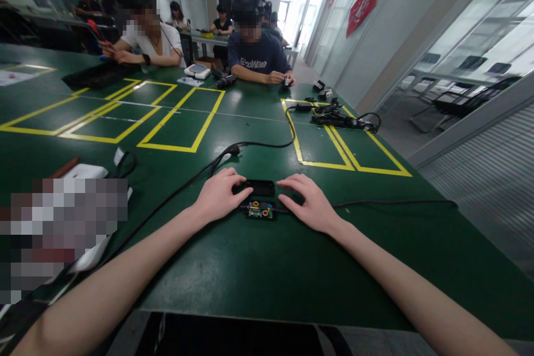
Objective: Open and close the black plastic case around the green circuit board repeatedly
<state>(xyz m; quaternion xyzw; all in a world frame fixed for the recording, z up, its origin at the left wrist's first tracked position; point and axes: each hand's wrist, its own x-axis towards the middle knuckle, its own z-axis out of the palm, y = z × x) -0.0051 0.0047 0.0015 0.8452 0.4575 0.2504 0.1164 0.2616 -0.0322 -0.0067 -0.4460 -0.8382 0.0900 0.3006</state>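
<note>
On the green table, a power adapter's circuit board (260, 210) lies face up in its lower black shell, with cords leaving both ends. Just beyond it rests an empty black shell half (260, 187), hollow side up. My left hand (223, 193) is at the left of these parts, thumb and fingers apart, fingertips close to the left end of the shell half. On the other side my right hand (306, 200) has its thumb and fingers spread near the right ends of both parts. Whether any fingertip touches a part, I cannot tell.
A black power cord (267, 144) with a plug (234, 149) crosses the green table (200, 272). Several black adapters and cables (340, 117) lie at the back right near yellow tape outlines. Two people (256, 50) sit across the table. A power drill (224, 80) lies near them.
</note>
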